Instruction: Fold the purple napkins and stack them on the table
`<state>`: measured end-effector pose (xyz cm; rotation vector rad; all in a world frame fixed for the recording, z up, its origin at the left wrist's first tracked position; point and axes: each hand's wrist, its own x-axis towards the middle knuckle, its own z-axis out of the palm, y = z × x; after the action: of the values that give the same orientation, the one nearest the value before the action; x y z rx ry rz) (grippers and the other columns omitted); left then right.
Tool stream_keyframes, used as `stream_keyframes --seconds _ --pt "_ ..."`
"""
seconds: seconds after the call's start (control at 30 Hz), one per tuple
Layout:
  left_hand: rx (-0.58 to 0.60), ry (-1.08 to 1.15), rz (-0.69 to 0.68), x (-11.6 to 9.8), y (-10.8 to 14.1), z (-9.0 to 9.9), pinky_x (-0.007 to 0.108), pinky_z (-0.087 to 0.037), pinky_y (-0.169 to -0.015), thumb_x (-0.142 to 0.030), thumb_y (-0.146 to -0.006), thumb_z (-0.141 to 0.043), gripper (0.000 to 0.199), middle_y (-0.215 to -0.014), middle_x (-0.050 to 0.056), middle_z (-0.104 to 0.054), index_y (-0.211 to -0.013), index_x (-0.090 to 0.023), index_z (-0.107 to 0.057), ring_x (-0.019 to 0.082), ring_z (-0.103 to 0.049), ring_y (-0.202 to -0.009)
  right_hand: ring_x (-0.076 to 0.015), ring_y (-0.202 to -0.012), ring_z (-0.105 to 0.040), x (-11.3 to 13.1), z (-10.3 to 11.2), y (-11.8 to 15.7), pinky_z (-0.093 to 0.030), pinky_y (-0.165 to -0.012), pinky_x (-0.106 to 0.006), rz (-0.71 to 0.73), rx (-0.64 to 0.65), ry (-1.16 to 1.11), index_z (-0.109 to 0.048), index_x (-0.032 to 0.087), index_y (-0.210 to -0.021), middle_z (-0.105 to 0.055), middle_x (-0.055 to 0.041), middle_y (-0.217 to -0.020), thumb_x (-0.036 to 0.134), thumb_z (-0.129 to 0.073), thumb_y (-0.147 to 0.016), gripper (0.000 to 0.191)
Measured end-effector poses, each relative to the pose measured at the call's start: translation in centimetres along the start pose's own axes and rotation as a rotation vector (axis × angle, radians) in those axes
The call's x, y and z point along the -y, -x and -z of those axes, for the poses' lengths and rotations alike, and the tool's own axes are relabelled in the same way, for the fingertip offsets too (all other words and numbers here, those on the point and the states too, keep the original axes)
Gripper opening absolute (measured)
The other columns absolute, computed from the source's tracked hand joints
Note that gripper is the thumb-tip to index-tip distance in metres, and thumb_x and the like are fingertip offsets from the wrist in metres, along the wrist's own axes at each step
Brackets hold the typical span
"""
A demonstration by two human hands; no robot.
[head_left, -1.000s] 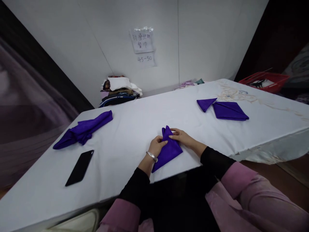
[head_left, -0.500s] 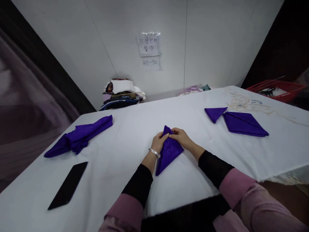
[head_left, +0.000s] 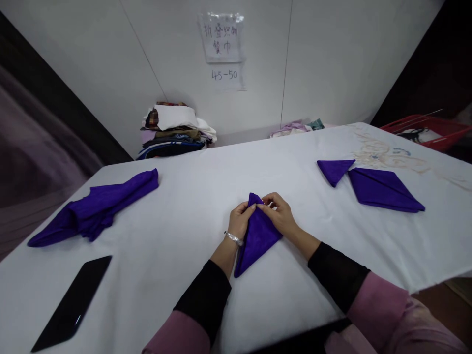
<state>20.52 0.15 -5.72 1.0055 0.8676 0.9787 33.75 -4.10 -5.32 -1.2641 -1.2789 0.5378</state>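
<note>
A purple cloth napkin (head_left: 256, 241), folded into a pointed triangular shape, lies on the white-covered table in front of me. My left hand (head_left: 239, 220) pinches its left edge near the upper tip, thumb on top. On the other side, my right hand (head_left: 279, 214) grips the right edge close to the same tip, and the two thumbs almost meet. The undersides of the fingers are partly hidden by the cloth. Farther right lie a small folded purple triangle (head_left: 335, 171) and a larger folded purple napkin (head_left: 385, 189).
A crumpled purple cloth (head_left: 99, 204) lies at the left, with a black phone-like slab (head_left: 73, 302) nearer me. Stacked clothes (head_left: 175, 130) stand behind the white tablecloth (head_left: 177, 211), by the wall. A red basket (head_left: 438, 135) is at the far right; handwritten signs (head_left: 223, 46) hang on the wall.
The view has tilted down and come a little closer. Both hands stay at the napkin's tip; the right fingers have shifted slightly. The other cloths have not moved on the table.
</note>
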Motion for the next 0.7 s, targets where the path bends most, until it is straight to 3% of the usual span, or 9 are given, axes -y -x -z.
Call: stream_keyframes --seconds 0.13,0.4,0.7 --pt "0.024 -0.048 -0.029 0.0 0.4 -0.2 0.023 -0.046 -0.065 -0.038 -0.063 -0.073 0.03 -0.074 0.0 -0.068 -0.084 -0.017 -0.07 0.011 -0.059 -0.066 -0.0144 -0.072 -0.051 0.1 0.0 0.0 -0.039 -0.062 -0.027 0.022 0.007 0.035 -0.058 0.022 -0.081 -0.055 0.0004 -0.078 0.032 -0.059 -0.08 0.011" --pt "0.007 -0.23 -0.115 0.2 1.2 -0.2 0.021 -0.044 -0.056 -0.046 -0.071 -0.063 0.038 -0.073 0.001 -0.068 -0.096 -0.017 -0.07 0.011 -0.056 -0.062 -0.0149 -0.074 -0.051 0.7 0.2 -0.1 -0.041 -0.061 -0.028 0.064 0.041 0.032 -0.059 0.023 -0.078 -0.053 -0.0008 -0.08 0.033 -0.057 -0.082 0.011" --pt "0.006 -0.283 -0.148 -0.1 1.6 -0.5 0.022 -0.045 -0.058 -0.045 -0.072 -0.063 0.036 -0.076 0.001 -0.068 -0.094 -0.017 -0.07 0.012 -0.056 -0.063 -0.0192 -0.109 -0.05 1.2 0.3 -0.1 -0.038 -0.091 -0.035 -0.001 0.119 -0.107 -0.058 0.021 -0.072 -0.053 -0.006 -0.119 0.035 -0.049 -0.086 0.022"
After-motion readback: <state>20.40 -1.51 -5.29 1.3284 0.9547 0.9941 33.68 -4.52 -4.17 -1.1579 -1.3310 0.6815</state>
